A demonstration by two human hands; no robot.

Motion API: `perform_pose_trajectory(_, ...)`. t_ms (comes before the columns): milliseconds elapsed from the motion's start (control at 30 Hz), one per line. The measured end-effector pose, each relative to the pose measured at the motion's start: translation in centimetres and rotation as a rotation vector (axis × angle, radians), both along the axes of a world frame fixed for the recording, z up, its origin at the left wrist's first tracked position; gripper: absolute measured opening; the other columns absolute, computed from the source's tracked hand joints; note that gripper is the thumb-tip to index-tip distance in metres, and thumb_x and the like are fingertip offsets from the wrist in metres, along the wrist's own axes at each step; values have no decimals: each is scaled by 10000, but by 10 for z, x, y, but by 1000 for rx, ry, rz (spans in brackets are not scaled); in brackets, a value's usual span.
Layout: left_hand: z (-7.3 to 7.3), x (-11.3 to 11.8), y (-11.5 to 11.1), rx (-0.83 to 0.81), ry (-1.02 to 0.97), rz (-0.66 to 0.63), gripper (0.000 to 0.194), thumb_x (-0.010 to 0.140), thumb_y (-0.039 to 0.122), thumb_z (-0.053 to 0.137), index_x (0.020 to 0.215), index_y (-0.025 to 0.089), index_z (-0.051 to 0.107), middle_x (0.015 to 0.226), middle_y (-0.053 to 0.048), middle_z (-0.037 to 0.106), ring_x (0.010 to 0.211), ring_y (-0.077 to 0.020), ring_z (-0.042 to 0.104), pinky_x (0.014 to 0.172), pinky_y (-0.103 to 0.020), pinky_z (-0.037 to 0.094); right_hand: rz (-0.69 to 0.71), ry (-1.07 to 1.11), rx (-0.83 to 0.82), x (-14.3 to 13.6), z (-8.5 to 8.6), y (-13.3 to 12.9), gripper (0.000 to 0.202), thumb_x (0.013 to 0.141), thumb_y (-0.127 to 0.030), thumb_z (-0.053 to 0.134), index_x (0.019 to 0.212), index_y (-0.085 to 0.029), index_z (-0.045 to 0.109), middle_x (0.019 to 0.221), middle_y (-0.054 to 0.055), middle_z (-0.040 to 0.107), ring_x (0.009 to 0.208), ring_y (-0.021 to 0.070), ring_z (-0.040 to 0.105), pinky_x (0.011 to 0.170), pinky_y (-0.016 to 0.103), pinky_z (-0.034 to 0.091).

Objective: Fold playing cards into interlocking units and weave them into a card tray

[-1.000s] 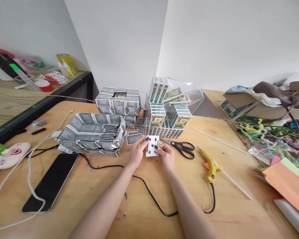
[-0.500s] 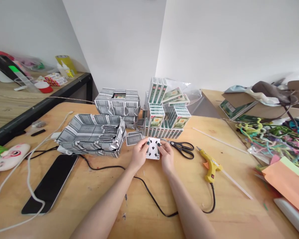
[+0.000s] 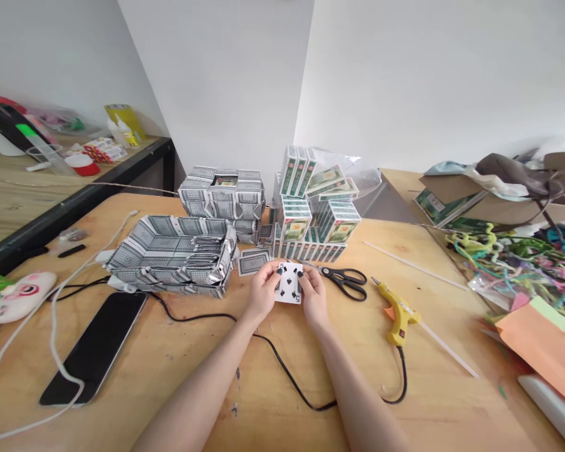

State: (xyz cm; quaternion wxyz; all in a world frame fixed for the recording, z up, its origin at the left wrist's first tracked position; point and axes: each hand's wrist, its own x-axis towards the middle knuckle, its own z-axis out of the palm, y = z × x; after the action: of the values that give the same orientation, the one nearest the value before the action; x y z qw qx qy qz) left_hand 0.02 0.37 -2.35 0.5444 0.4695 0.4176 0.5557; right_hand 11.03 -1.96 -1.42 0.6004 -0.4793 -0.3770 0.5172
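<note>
Between my two hands is a playing card [image 3: 289, 285], a five of spades facing me. My left hand [image 3: 263, 290] pinches its left side, thumb on the front. On the right side, my right hand [image 3: 313, 294] grips it the same way; the fingers behind the card are hidden. Just left of my left hand, loose cards [image 3: 254, 260] lie face down. Further left stands an open box made of folded playing cards [image 3: 169, 254], with folded pieces inside it. Black-handled scissors [image 3: 348, 282] lie to the right of my right hand.
Boxed card decks [image 3: 311, 220] are stacked at the back beside another folded-card structure [image 3: 223, 198]. A yellow glue gun [image 3: 400, 314] lies right, its black cord [image 3: 292, 380] crossing under my arms. A phone [image 3: 96, 348] is at left; coloured pipe cleaners [image 3: 522, 270] pile at right.
The card has tilted slightly and shifted a little between my fingers. Both hands stay in nearly the same place, and nothing else has visibly moved.
</note>
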Motion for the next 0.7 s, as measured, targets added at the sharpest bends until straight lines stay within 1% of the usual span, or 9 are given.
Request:
perform_pose_trajectory(167, -1, 1, -2, 8, 39, 9, 251, 719, 168, 469, 934, 175, 599, 865, -38, 626, 752, -138, 552, 665, -231, 428, 9, 24, 13, 1, 0, 0, 167, 732, -314, 514, 869, -217, 510, 664, -34, 484, 577, 117, 459, 533, 227, 386)
perform_pose_trajectory(400, 4, 3, -5, 17, 33, 47, 198, 718, 175, 480, 882, 179, 590, 862, -33, 613, 787, -145, 546, 702, -229, 418, 20, -56, 24, 1, -1, 1, 130, 743, -321, 476, 829, -226, 460, 671, -27, 479, 569, 123, 452, 492, 219, 365)
perform_pose_trajectory(567, 2, 2, -4, 24, 36, 22, 181, 721, 170, 467, 869, 181, 570, 833, -21, 590, 737, -129, 524, 664, -216, 407, 25, -84, 31, 1, -1, 1, 119, 758, -322, 460, 826, -226, 451, 668, -25, 464, 561, 118, 439, 481, 215, 357)
perform_pose_trajectory(700, 0, 2, -4, -6, 19, 22, 166, 719, 184, 471, 860, 182, 559, 790, -11, 574, 683, -120, 508, 629, -211, 400, 23, -113, 34, 1, 0, 0, 128, 764, -332, 452, 827, -222, 446, 660, -28, 464, 544, 113, 427, 480, 215, 355)
